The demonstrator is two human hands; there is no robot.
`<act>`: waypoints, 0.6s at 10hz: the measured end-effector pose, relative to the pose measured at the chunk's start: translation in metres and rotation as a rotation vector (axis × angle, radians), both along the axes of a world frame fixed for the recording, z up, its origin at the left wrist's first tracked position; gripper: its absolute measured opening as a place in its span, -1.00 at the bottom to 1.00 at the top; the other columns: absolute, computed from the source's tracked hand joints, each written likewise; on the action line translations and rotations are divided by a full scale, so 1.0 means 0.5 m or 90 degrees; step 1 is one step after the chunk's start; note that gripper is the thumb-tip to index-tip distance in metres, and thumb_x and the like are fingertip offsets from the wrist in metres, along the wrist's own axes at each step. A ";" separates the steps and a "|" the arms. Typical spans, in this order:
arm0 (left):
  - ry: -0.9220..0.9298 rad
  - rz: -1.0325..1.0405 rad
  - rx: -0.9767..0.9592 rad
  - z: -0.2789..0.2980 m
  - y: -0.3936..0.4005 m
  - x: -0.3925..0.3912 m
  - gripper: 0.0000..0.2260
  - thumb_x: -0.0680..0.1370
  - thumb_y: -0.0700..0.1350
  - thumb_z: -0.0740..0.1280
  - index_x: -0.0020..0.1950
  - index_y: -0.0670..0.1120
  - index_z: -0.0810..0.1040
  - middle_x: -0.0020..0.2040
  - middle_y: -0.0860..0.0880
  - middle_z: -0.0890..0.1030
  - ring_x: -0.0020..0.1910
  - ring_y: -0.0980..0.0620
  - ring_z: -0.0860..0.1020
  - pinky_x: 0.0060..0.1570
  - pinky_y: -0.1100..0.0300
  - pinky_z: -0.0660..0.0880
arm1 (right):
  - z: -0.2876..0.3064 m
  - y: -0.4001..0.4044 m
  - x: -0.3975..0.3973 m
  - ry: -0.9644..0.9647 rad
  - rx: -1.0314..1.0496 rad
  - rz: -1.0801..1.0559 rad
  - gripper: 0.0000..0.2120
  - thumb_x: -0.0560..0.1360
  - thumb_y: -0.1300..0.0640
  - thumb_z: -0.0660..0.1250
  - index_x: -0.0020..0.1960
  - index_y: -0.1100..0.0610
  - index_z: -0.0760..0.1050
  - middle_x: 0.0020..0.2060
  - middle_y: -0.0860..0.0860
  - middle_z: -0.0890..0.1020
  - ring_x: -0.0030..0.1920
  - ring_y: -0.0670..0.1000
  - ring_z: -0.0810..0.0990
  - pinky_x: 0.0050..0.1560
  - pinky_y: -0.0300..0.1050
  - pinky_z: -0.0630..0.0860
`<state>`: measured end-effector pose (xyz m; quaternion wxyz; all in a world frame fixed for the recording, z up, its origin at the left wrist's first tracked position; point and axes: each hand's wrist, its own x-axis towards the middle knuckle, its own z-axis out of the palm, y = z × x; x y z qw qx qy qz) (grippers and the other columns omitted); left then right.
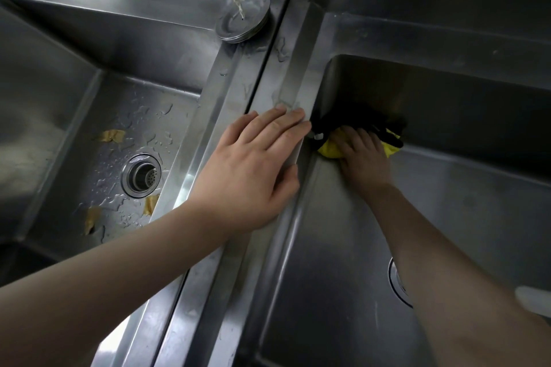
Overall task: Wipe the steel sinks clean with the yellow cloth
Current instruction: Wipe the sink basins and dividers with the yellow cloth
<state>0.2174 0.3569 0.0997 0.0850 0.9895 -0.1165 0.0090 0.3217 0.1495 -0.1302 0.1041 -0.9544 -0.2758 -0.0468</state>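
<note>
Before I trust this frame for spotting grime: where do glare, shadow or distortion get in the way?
Head view: glare streaks the divider rim; deep shadow swallows the corner behind the yellow cloth under the right hand; wide-angle bending curves the sink edges.

The left brushed-steel sink basin [74, 104] is dull grey metal, its floor beaded with water around the glossy chrome ring of the round drain strainer [141, 175] — scraps of matt tan tape [111, 135] cling near that drain. A soft yellow cloth with black trim [328, 149] looks matt.
</note>
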 end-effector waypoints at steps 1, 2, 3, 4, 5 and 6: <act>-0.004 -0.004 -0.001 -0.001 0.001 0.000 -0.51 0.55 -0.01 0.22 0.49 -0.05 0.40 0.51 0.03 0.37 0.53 0.03 0.26 0.51 0.01 0.16 | 0.004 0.011 -0.010 0.029 -0.024 -0.016 -0.42 0.38 0.25 0.41 0.39 0.07 0.46 0.33 0.15 0.49 0.27 0.24 0.40 0.30 0.15 0.30; -0.006 0.000 0.000 -0.001 0.002 -0.001 -0.51 0.54 -0.01 0.22 0.49 -0.04 0.40 0.50 0.04 0.38 0.53 0.03 0.27 0.51 0.00 0.16 | 0.012 0.015 0.006 0.006 -0.030 -0.005 -0.52 0.40 0.21 0.30 0.32 0.05 0.50 0.26 0.15 0.53 0.15 0.26 0.46 0.14 0.15 0.41; -0.006 -0.002 -0.003 -0.001 0.002 0.000 -0.50 0.54 -0.01 0.22 0.49 -0.04 0.40 0.50 0.05 0.38 0.53 0.04 0.26 0.52 0.03 0.14 | 0.033 0.010 0.035 -0.037 -0.035 0.040 -0.60 0.42 0.18 0.16 0.17 0.08 0.62 0.09 0.17 0.61 -0.11 0.28 0.55 -0.08 0.10 0.53; -0.006 0.000 -0.005 -0.003 0.002 0.000 -0.50 0.54 -0.01 0.22 0.49 -0.03 0.39 0.50 0.05 0.38 0.53 0.04 0.26 0.52 0.03 0.14 | 0.049 -0.005 0.047 -0.109 -0.008 0.073 -0.63 0.41 0.23 0.16 0.06 0.11 0.67 0.02 0.17 0.64 -0.22 0.26 0.54 -0.21 0.04 0.49; -0.009 -0.002 -0.003 -0.005 0.002 -0.001 -0.51 0.55 0.00 0.21 0.49 -0.03 0.39 0.50 0.05 0.38 0.53 0.04 0.26 0.51 0.02 0.15 | 0.075 -0.018 0.044 -0.182 0.035 0.060 -0.69 0.43 0.27 0.22 0.05 0.10 0.66 0.02 0.15 0.64 -0.21 0.24 0.52 -0.21 0.02 0.43; -0.009 -0.001 -0.001 -0.005 0.001 -0.001 -0.51 0.55 0.00 0.20 0.49 -0.03 0.39 0.50 0.05 0.38 0.53 0.04 0.26 0.51 0.02 0.15 | 0.109 -0.026 0.042 -0.236 0.069 0.044 -0.73 0.47 0.26 0.28 0.08 0.08 0.64 0.05 0.13 0.63 -0.13 0.22 0.47 -0.18 0.03 0.41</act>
